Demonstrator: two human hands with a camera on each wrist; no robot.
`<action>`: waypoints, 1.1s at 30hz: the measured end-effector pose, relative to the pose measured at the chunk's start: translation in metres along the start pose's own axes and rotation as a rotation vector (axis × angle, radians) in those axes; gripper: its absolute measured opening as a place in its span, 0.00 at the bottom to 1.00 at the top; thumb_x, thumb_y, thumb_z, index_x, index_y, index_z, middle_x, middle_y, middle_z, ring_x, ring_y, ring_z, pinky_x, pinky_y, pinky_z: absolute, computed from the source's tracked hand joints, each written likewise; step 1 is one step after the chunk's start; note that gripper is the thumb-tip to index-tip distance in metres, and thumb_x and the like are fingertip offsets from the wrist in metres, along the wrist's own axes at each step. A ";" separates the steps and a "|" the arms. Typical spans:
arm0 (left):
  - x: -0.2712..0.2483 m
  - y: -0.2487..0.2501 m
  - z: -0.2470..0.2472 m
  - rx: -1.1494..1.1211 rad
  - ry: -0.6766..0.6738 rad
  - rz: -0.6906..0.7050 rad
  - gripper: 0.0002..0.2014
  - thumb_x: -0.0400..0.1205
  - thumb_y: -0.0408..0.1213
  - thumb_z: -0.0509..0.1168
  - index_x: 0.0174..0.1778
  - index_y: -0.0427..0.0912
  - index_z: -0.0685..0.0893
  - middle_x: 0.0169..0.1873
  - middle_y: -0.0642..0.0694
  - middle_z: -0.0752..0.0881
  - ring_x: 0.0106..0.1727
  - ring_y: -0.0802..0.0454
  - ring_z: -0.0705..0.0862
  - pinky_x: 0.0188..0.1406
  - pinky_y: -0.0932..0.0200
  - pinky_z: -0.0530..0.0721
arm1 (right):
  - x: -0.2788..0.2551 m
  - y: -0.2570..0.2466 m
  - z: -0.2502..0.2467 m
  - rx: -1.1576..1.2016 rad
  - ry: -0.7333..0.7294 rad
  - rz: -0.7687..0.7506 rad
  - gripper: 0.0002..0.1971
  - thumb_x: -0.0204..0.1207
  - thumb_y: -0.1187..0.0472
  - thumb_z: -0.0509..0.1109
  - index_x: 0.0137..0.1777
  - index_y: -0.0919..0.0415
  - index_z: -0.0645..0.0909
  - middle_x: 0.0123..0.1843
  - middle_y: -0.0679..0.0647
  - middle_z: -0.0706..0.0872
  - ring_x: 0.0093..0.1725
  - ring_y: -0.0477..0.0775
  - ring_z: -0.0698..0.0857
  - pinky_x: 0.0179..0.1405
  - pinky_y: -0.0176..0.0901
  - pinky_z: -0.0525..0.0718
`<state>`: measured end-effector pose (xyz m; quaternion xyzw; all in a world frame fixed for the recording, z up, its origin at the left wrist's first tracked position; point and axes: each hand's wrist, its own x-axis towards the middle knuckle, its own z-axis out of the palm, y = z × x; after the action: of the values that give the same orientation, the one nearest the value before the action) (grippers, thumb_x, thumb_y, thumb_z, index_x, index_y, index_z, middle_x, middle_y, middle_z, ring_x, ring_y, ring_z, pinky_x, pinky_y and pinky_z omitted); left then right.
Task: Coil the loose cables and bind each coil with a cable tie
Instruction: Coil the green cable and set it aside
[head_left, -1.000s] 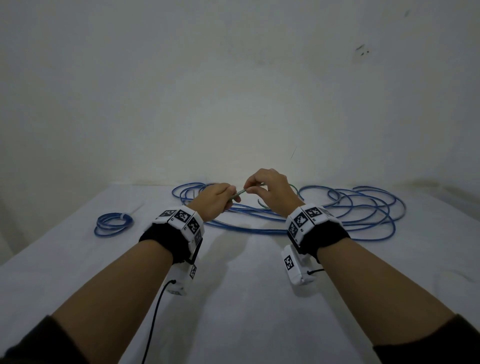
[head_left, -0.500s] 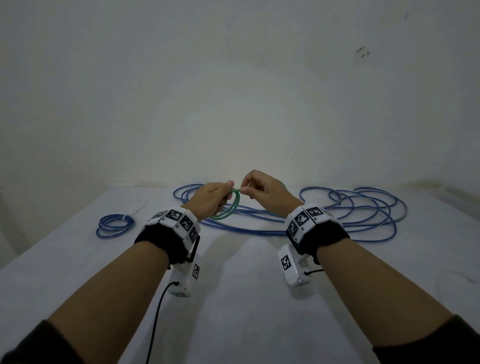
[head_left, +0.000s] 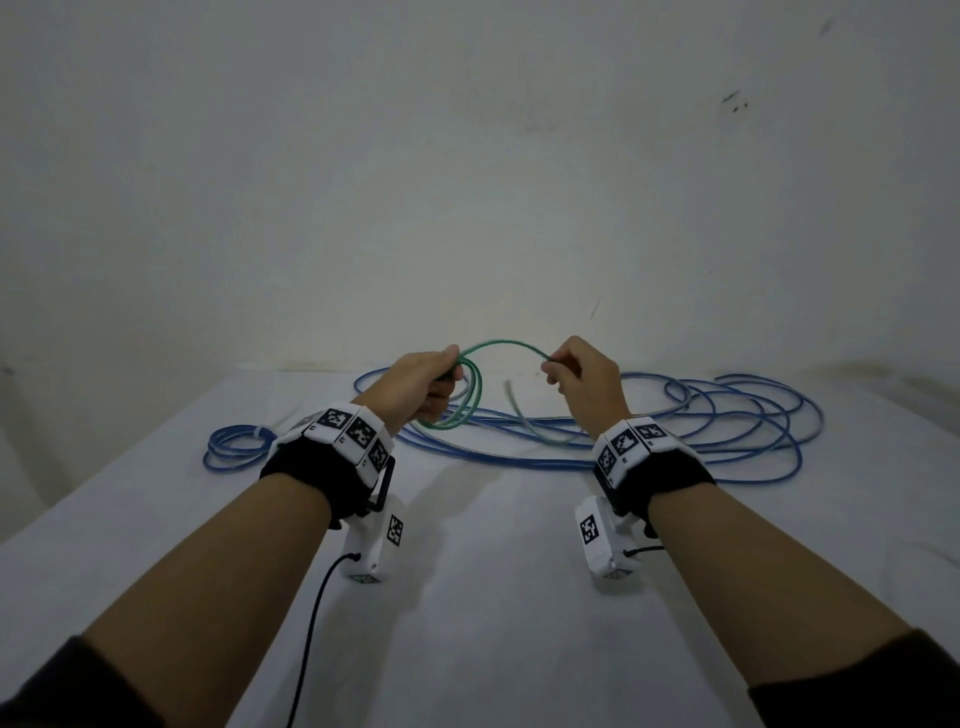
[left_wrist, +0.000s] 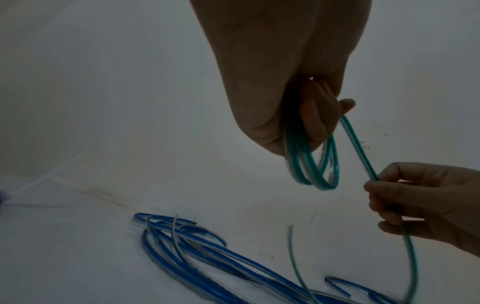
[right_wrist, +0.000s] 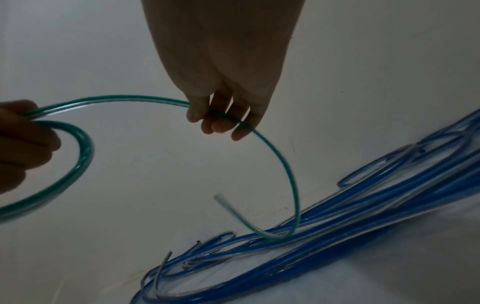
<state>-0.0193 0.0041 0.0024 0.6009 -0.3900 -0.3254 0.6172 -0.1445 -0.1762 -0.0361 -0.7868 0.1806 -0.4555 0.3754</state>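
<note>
A green cable (head_left: 500, 344) is partly coiled. My left hand (head_left: 422, 385) grips its loops (head_left: 460, 405), which hang from the fist (left_wrist: 306, 131) as a small ring (left_wrist: 315, 174). An arc of the same cable runs to my right hand (head_left: 582, 375), whose fingertips (right_wrist: 215, 121) pinch it. Past the right hand the green cable (right_wrist: 283, 164) curves down onto the blue pile, and its free end (head_left: 511, 392) sticks up. Both hands are raised above the table.
A long loose blue cable (head_left: 701, 421) sprawls over the far half of the white table (head_left: 478, 597). A small blue coil (head_left: 234, 449) bound with a white tie lies at the far left. A pale wall stands behind the table.
The hands were close together at the cable; they have now moved apart, the right hand drawing out an arc of green cable while the left keeps the loops.
</note>
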 end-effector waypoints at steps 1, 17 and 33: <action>0.000 0.000 0.002 -0.038 -0.011 0.010 0.18 0.88 0.43 0.49 0.35 0.41 0.73 0.17 0.55 0.65 0.15 0.60 0.61 0.16 0.71 0.60 | 0.000 -0.002 0.001 -0.014 -0.018 -0.019 0.06 0.75 0.69 0.68 0.38 0.63 0.77 0.29 0.50 0.81 0.28 0.35 0.78 0.33 0.28 0.75; 0.011 0.007 -0.009 -0.387 0.077 0.126 0.15 0.87 0.37 0.45 0.36 0.44 0.70 0.17 0.54 0.71 0.15 0.60 0.64 0.17 0.68 0.61 | -0.002 0.000 0.007 -0.045 -0.086 0.089 0.07 0.78 0.74 0.60 0.44 0.64 0.78 0.42 0.62 0.81 0.36 0.56 0.79 0.35 0.29 0.79; 0.013 -0.015 0.011 0.788 0.189 0.431 0.10 0.87 0.34 0.51 0.49 0.31 0.73 0.47 0.43 0.88 0.48 0.47 0.84 0.49 0.59 0.78 | -0.011 -0.034 0.026 -0.154 -0.468 -0.119 0.07 0.76 0.67 0.69 0.53 0.65 0.81 0.35 0.50 0.79 0.32 0.44 0.73 0.34 0.27 0.71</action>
<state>-0.0210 -0.0135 -0.0121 0.7221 -0.5420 0.0396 0.4280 -0.1306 -0.1363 -0.0251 -0.9063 0.0764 -0.2670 0.3185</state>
